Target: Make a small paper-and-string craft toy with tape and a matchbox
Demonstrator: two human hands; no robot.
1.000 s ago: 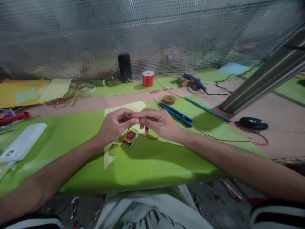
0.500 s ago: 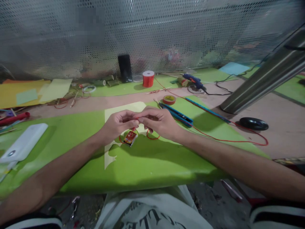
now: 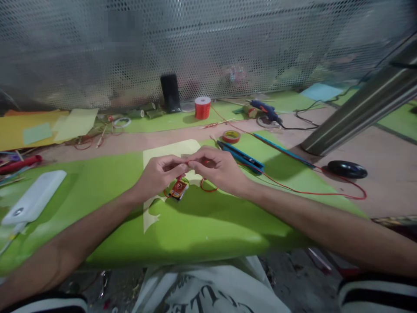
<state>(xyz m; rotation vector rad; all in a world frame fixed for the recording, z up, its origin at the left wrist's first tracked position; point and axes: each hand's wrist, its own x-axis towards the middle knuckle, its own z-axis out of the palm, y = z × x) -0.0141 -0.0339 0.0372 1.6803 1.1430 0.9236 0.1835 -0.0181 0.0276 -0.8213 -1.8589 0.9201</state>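
Observation:
My left hand (image 3: 159, 174) and my right hand (image 3: 219, 169) meet fingertip to fingertip above the green sheet (image 3: 195, 221). Both pinch a thin red string (image 3: 208, 189) that loops down beneath them. Just under the hands lies a small red and orange packet (image 3: 178, 189) on a pale yellow cut paper (image 3: 169, 150). The string trails right across the table and back to a red spool (image 3: 202, 107).
A white power bank (image 3: 34, 198) lies at the left. A blue tool (image 3: 243, 156) and a tape roll (image 3: 231, 136) sit behind my right hand. A glue gun (image 3: 265, 111), a black phone (image 3: 170, 92), a black mouse (image 3: 347, 169) and a slanted metal post (image 3: 361, 113) stand farther back.
The hands stay pinched together on the string, with only slight finger movement. The view has shifted a little.

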